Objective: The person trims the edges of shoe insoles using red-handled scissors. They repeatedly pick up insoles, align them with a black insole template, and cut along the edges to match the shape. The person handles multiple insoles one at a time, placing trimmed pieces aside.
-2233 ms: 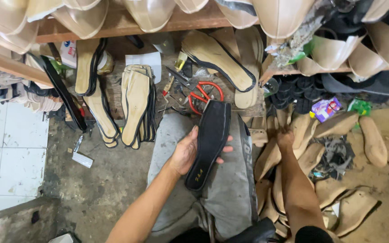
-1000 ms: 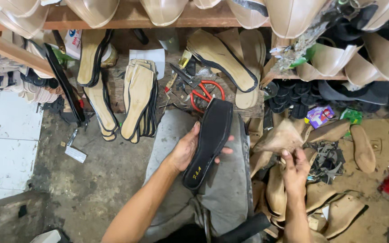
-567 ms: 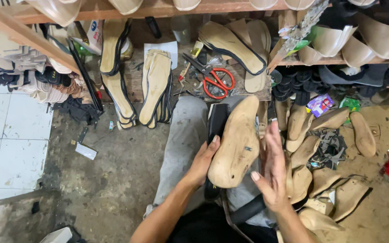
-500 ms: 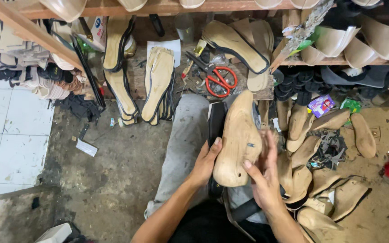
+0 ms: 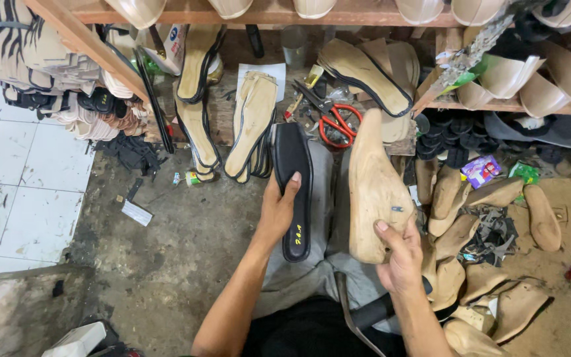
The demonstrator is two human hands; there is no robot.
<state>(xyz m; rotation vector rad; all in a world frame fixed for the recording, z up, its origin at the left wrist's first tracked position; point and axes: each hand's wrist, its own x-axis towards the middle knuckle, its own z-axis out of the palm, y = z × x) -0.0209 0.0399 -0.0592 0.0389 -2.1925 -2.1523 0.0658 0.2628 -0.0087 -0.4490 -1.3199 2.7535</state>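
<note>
My right hand (image 5: 401,261) grips the heel end of a wooden shoe last (image 5: 375,188), toe pointing away, bottom turned up for checking, I judge; my left hand (image 5: 277,213) clasps a black insole (image 5: 293,188) lengthwise beside it over my lap (the two apart, not touching); further off lie red-handled scissors (image 5: 338,124) and edged soles (image 5: 254,122) below the shelf (image 5: 279,14).

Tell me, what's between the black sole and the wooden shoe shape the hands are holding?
In the head view, only the grey trouser cloth of the person's lap shows between the black sole and the wooden shoe shape.
</note>
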